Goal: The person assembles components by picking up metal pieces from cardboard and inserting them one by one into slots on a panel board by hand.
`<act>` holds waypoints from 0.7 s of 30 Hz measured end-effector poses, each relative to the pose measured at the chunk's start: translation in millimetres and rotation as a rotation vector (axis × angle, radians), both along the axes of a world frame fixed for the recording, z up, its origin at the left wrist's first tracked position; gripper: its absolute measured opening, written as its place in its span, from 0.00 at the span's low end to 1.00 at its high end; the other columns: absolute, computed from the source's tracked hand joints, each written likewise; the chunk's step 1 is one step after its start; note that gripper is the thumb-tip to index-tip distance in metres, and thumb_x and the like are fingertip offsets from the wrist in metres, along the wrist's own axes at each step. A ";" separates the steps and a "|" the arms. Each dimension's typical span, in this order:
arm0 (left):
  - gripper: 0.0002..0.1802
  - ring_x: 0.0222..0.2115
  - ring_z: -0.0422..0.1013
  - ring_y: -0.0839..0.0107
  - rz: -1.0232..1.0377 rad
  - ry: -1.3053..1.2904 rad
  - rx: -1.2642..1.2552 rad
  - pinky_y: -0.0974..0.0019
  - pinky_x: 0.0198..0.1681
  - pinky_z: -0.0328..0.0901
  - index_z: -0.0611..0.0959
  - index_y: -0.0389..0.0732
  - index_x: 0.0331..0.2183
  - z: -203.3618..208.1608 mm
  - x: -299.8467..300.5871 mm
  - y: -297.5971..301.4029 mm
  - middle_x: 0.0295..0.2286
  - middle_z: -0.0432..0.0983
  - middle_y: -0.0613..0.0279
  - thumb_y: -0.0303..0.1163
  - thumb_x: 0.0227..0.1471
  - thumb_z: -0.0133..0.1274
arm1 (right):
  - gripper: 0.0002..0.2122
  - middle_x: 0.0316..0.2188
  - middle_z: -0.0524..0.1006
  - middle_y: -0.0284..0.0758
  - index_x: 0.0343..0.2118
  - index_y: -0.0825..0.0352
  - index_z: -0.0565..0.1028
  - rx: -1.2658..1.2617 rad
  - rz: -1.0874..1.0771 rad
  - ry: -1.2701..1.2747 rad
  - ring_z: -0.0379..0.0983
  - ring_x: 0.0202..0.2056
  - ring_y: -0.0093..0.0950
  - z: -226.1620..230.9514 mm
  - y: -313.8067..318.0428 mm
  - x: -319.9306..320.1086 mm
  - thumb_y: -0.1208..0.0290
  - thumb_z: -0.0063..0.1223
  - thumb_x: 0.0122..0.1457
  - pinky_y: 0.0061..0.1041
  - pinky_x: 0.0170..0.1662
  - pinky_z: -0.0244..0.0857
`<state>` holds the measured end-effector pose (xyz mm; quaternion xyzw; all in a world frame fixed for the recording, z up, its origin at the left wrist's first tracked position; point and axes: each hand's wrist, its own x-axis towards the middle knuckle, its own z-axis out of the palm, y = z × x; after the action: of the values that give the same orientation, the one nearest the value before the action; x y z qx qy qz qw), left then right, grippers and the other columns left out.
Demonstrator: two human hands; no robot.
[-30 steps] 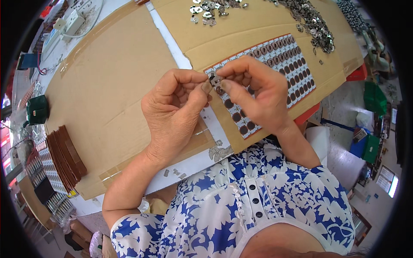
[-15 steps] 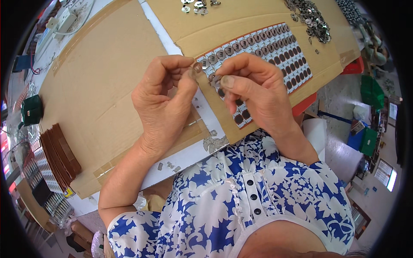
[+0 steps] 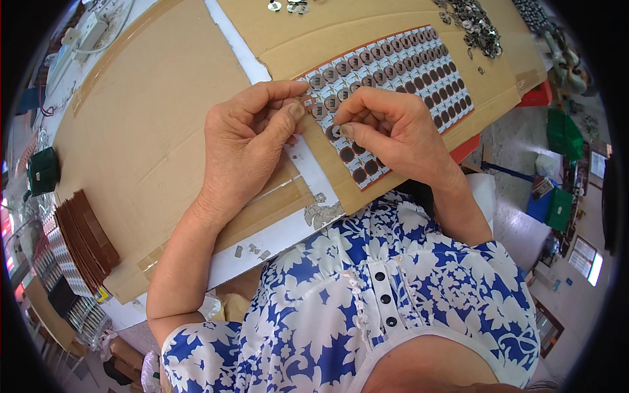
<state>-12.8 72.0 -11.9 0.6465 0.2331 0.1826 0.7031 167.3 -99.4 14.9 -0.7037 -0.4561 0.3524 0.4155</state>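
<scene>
Pinching a small disc [image 3: 335, 131] over the sheet of brown discs [image 3: 393, 85], the right hand [image 3: 393, 128] has its grip clamped on it. The left hand [image 3: 246, 141] pinches its fingertips together beside it, on what I cannot tell. Cardboard [image 3: 151, 118] covers the bench, metal parts [image 3: 475, 29] heaped at its far right corner.

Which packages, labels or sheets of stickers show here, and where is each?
Sheet of round brown stickers: white grid, red-edged, on cardboard, under both hands.
Stack of brown sheets: left edge of table.
Green box: far left.
Green and blue bins: floor, right.
No screens.
</scene>
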 end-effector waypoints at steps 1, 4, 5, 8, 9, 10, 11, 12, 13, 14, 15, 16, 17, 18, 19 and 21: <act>0.14 0.31 0.76 0.83 -0.001 0.001 -0.001 0.74 0.37 0.73 0.89 0.32 0.52 -0.8 1.1 -0.6 0.33 0.84 0.66 0.23 0.68 0.62 | 0.06 0.29 0.77 0.21 0.44 0.71 0.84 0.010 0.025 -0.025 0.66 0.27 0.06 -0.3 0.1 1.2 0.85 0.60 0.67 0.12 0.29 0.59; 0.13 0.30 0.75 0.81 -0.003 0.036 0.192 0.72 0.35 0.72 0.89 0.32 0.52 -6.1 2.7 -1.9 0.33 0.85 0.63 0.24 0.68 0.61 | 0.04 0.24 0.78 0.27 0.38 0.71 0.84 0.028 -0.009 -0.020 0.70 0.25 0.13 1.6 3.1 -0.1 0.83 0.62 0.62 0.20 0.28 0.65; 0.14 0.29 0.75 0.80 -0.026 0.035 0.289 0.71 0.35 0.72 0.89 0.32 0.52 -7.1 3.9 -0.3 0.32 0.84 0.61 0.24 0.67 0.60 | 0.04 0.24 0.78 0.27 0.38 0.71 0.84 0.027 -0.007 -0.020 0.70 0.25 0.13 1.1 2.8 0.5 0.83 0.62 0.62 0.20 0.28 0.65; 0.14 0.28 0.74 0.78 -0.047 0.033 0.384 0.68 0.35 0.71 0.89 0.32 0.51 -8.0 7.0 1.3 0.32 0.84 0.57 0.23 0.66 0.59 | 0.04 0.24 0.79 0.28 0.39 0.71 0.84 0.040 0.001 -0.096 0.71 0.24 0.14 -1.1 2.4 0.7 0.83 0.63 0.61 0.21 0.28 0.66; 0.14 0.28 0.74 0.76 -0.048 0.031 0.383 0.67 0.34 0.71 0.89 0.32 0.51 -7.8 7.8 1.5 0.32 0.83 0.56 0.23 0.65 0.59 | 0.05 0.25 0.80 0.30 0.38 0.71 0.84 0.083 0.011 -0.125 0.72 0.24 0.15 -2.1 3.3 -0.9 0.83 0.63 0.61 0.21 0.28 0.66; 0.14 0.28 0.74 0.76 -0.046 0.031 0.383 0.67 0.34 0.71 0.89 0.32 0.51 -7.6 7.9 1.8 0.32 0.83 0.56 0.23 0.65 0.59 | 0.05 0.26 0.81 0.31 0.38 0.71 0.84 0.126 0.022 -0.155 0.73 0.24 0.15 -2.8 3.8 -2.2 0.83 0.63 0.61 0.21 0.28 0.66; 0.15 0.29 0.74 0.76 -0.053 0.044 0.370 0.67 0.35 0.72 0.89 0.32 0.51 -7.1 7.9 2.5 0.32 0.84 0.55 0.23 0.65 0.59 | 0.05 0.26 0.81 0.31 0.38 0.71 0.84 0.128 0.024 -0.155 0.73 0.24 0.15 -2.9 4.3 -2.8 0.83 0.63 0.61 0.21 0.28 0.66; 0.15 0.29 0.75 0.75 -0.060 0.058 0.356 0.66 0.36 0.72 0.89 0.32 0.51 -6.8 8.0 3.2 0.33 0.84 0.55 0.23 0.65 0.59 | 0.05 0.28 0.81 0.32 0.38 0.71 0.84 0.128 0.032 -0.189 0.74 0.24 0.16 -2.8 4.5 -3.5 0.83 0.63 0.61 0.22 0.28 0.67; 0.15 0.29 0.75 0.75 -0.059 0.057 0.358 0.66 0.36 0.72 0.89 0.32 0.51 -8.2 8.6 3.3 0.33 0.84 0.55 0.23 0.65 0.59 | 0.05 0.29 0.82 0.33 0.38 0.71 0.84 0.129 0.040 -0.222 0.74 0.24 0.17 -2.7 4.6 -4.6 0.83 0.64 0.60 0.22 0.28 0.67; 0.15 0.29 0.75 0.74 -0.049 0.034 0.364 0.66 0.36 0.73 0.89 0.32 0.51 -11.1 8.5 2.9 0.33 0.85 0.54 0.23 0.65 0.59 | 0.05 0.29 0.82 0.33 0.38 0.71 0.84 0.131 0.044 -0.221 0.74 0.24 0.17 -2.9 4.3 -7.5 0.83 0.64 0.60 0.22 0.28 0.67; 0.15 0.29 0.76 0.74 -0.039 0.010 0.369 0.66 0.37 0.73 0.89 0.32 0.51 -12.6 8.3 2.8 0.33 0.85 0.53 0.23 0.64 0.59 | 0.05 0.29 0.82 0.33 0.38 0.71 0.83 0.083 -0.024 -0.185 0.74 0.23 0.17 -3.0 3.4 -11.8 0.83 0.65 0.61 0.22 0.27 0.67; 0.15 0.29 0.76 0.74 -0.035 0.011 0.371 0.66 0.37 0.73 0.89 0.32 0.51 -12.1 7.9 3.4 0.33 0.85 0.53 0.23 0.64 0.59 | 0.05 0.30 0.82 0.33 0.39 0.71 0.83 0.035 -0.092 -0.148 0.74 0.23 0.17 -3.8 3.2 -15.1 0.82 0.66 0.61 0.22 0.27 0.67; 0.15 0.30 0.76 0.74 -0.037 0.012 0.381 0.66 0.37 0.73 0.89 0.31 0.51 -11.2 8.3 3.2 0.33 0.85 0.52 0.23 0.64 0.59 | 0.05 0.30 0.82 0.33 0.39 0.71 0.83 0.034 -0.090 -0.149 0.74 0.23 0.17 -7.2 2.4 -17.2 0.82 0.66 0.61 0.22 0.27 0.67; 0.15 0.30 0.77 0.74 -0.040 0.012 0.390 0.65 0.37 0.74 0.90 0.31 0.51 -10.7 8.6 3.0 0.33 0.85 0.51 0.23 0.64 0.59 | 0.05 0.30 0.82 0.33 0.39 0.70 0.82 0.081 -0.131 -0.172 0.74 0.22 0.17 -12.3 1.4 -19.4 0.82 0.66 0.60 0.21 0.27 0.66; 0.15 0.30 0.77 0.74 -0.038 0.012 0.389 0.65 0.37 0.74 0.90 0.31 0.51 -10.6 8.8 2.9 0.33 0.85 0.51 0.23 0.64 0.59 | 0.06 0.30 0.82 0.32 0.39 0.70 0.82 0.129 -0.171 -0.196 0.74 0.22 0.17 -15.4 0.3 -20.9 0.82 0.67 0.60 0.21 0.26 0.66; 0.15 0.30 0.77 0.73 -0.044 0.022 0.402 0.65 0.37 0.74 0.90 0.31 0.50 -10.2 8.7 3.4 0.32 0.85 0.51 0.23 0.64 0.59 | 0.06 0.30 0.82 0.32 0.39 0.69 0.82 0.143 -0.141 -0.237 0.73 0.22 0.17 -15.7 -2.6 -21.6 0.82 0.68 0.60 0.21 0.26 0.65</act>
<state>-4.2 75.4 -22.1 0.7807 0.1854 0.2028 0.5613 145.7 -101.9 -0.8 -0.7393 -0.4754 0.2034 0.4313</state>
